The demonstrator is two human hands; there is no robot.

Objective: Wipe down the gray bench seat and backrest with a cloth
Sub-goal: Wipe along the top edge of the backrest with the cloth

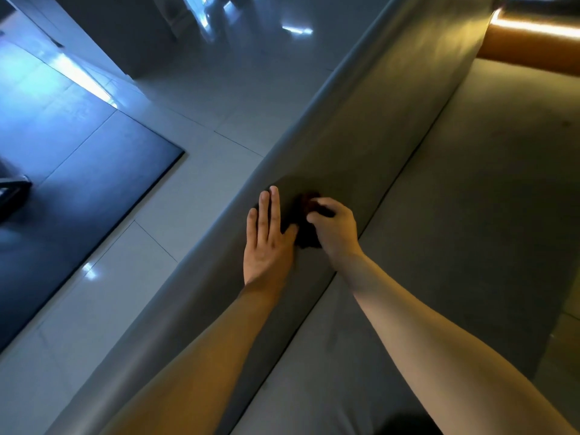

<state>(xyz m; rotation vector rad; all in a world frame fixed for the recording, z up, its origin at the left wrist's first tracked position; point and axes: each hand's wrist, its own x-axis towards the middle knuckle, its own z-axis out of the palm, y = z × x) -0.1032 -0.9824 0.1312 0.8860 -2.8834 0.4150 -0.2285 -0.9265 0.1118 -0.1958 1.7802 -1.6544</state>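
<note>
The gray bench runs diagonally through the view, its backrest (370, 127) on the left and its seat (470, 215) on the right. A dark, bunched cloth (306, 230) lies against the backrest near the crease with the seat. My right hand (334, 229) grips the cloth with curled fingers. My left hand (268, 240) rests flat on the backrest just left of the cloth, fingers straight, thumb touching the cloth's edge.
Beyond the backrest's top edge lies a glossy tiled floor (194, 171) with a dark mat (78, 189) at the left. An orange cushioned block (530, 42) stands at the far end of the seat, top right.
</note>
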